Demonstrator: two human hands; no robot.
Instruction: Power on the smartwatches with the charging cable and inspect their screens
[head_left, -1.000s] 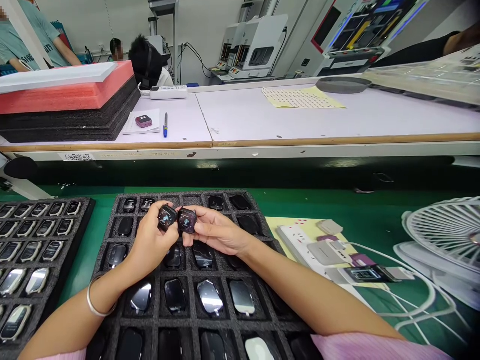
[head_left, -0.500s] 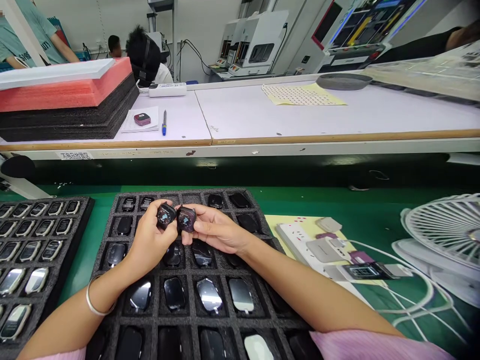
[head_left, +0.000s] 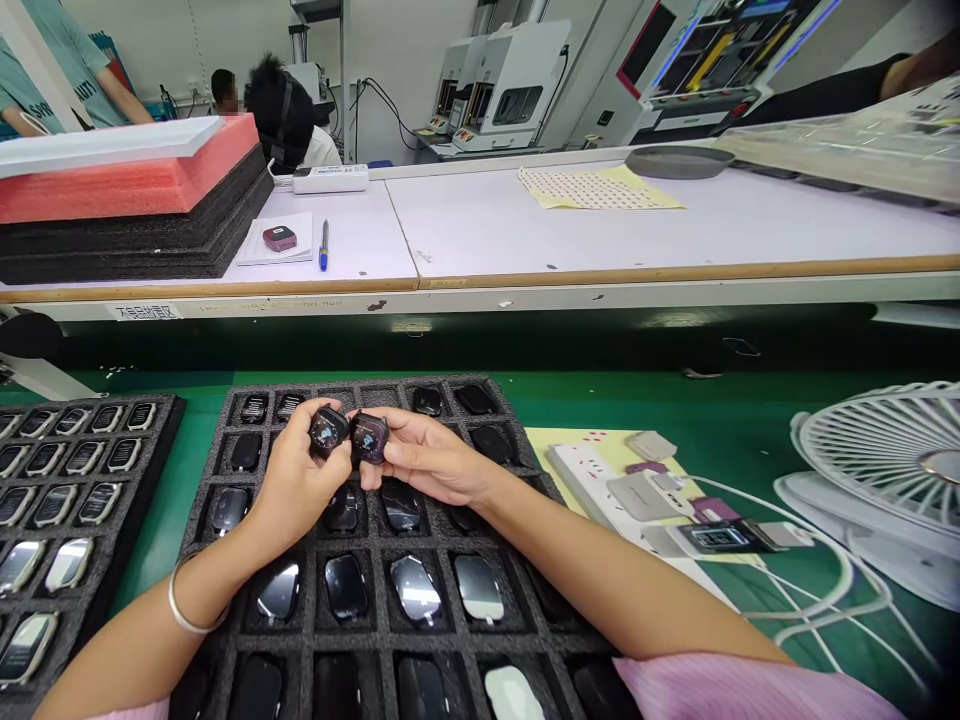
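Note:
My left hand [head_left: 300, 475] is closed around a black smartwatch body [head_left: 328, 431] with a lit screen. Beside it, my right hand [head_left: 431, 458] grips a dark purplish smartwatch body [head_left: 370, 438], its screen lit too. The two watches are side by side, very close together, with their faces toward me; whether they touch I cannot tell. Both hands hover over a dark foam tray [head_left: 307, 600] whose compartments hold several strapless watch bodies, such as a black one [head_left: 346, 585] and a white one [head_left: 514, 693]. My forearms hide part of that tray.
A second foam tray [head_left: 142, 505] of watches lies at left. To the right are a white power strip [head_left: 581, 485] with chargers and cables, and a white fan [head_left: 892, 460]. A raised shelf [head_left: 480, 235] spans the back, bearing stacked foam [head_left: 187, 185] and a pen [head_left: 324, 245]. People are beyond.
The whole view has shifted slightly, so things appear a little farther left. Both hands keep the same hold on the two watches.

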